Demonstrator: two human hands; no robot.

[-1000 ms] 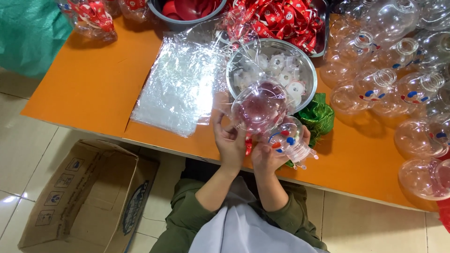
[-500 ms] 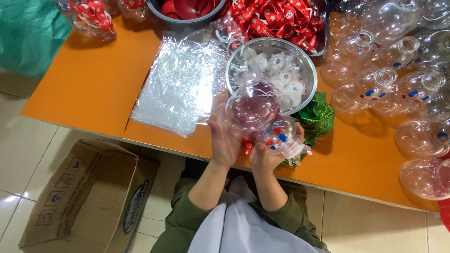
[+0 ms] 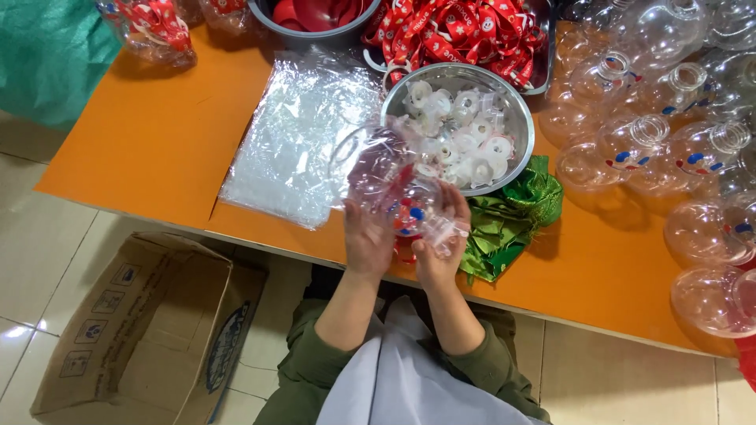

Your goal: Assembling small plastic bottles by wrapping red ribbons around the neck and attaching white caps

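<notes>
Orange and crowded, the counter (image 3: 157,134) stands on a pale tiled floor (image 3: 47,260), and an open cardboard box (image 3: 142,330) sits on that floor below its near edge. At the middle of the near edge, both hands are raised just above the surface. The left hand (image 3: 367,240) is closed around the lower part of a clear plastic bag (image 3: 370,161) that holds a round clear plastic ball (image 3: 386,177); the bag's upper part stands free above the fingers. The right hand (image 3: 439,236) is closed on a second clear ball (image 3: 417,212) with red and blue marks, its fingers wrapped over the top. The two hands are just beside each other, and the two balls seem to touch, though glare makes that hard to tell.

Just beyond the hands, a steel bowl (image 3: 516,118) holds white plastic caps (image 3: 457,134). A flat stack of clear bags (image 3: 291,149) lies to the left of the bowl. Green shiny cloth (image 3: 512,220) is bunched at the bowl's near right side. Along the far edge sit a tray of red printed ribbons (image 3: 457,31) and a dark bowl of red pieces (image 3: 315,12). Many more clear balls (image 3: 669,157) fill the right end of the counter. A green sheet (image 3: 47,55) hangs past the far left corner.
</notes>
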